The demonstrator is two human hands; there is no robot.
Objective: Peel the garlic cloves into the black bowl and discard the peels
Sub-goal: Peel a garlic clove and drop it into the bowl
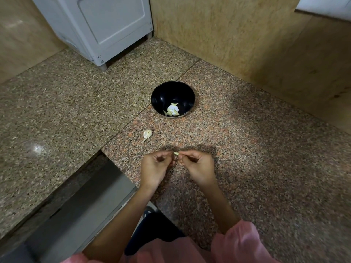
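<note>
Pinching small pale garlic clove (176,153) with left hand (154,168) and right hand (197,168), near of round black bowl (161,95); clove probably light, slippery, skin papery; picking at tip.

Worktop (256,149): speckled polished stone, faint sheen (a glare spot at left); black bowl (172,98): glossy, smooth, reflective inside; unpeeled clove (147,134): dry papery skin, matt; wall panels (237,35): matt wood grain; sleeves (241,242): soft pink cloth.
</note>
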